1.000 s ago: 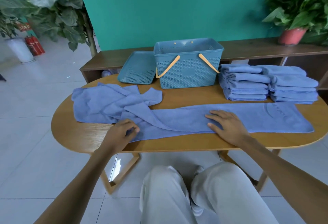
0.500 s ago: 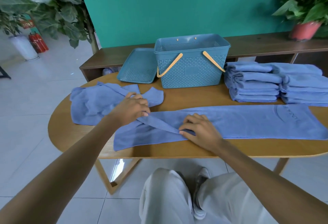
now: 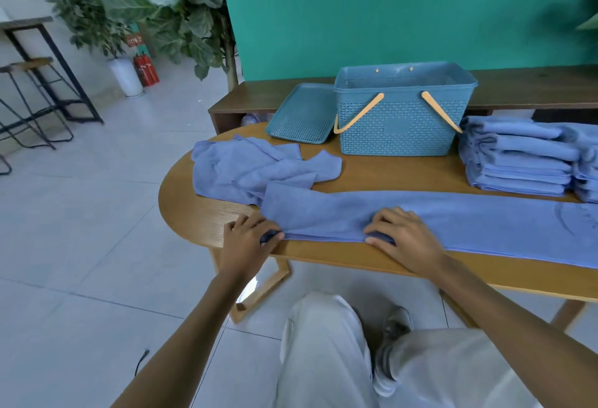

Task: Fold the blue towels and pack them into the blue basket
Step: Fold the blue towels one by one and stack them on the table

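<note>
Mid-task: both hands, left hand (image 3: 247, 236) and right hand (image 3: 399, 234), pinch the long towel's (image 3: 453, 217) near edge; folded stacks (image 3: 517, 158) wait, blue basket (image 3: 401, 123) apparently unfilled.

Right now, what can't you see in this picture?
Head view only:
- Inside of the basket: its own front wall hides it.
- Long towel: its right end is cut off by the frame edge.
- Left hand fingertips: tucked under the towel corner.
- Print on the towel: too blurred to read.
</note>
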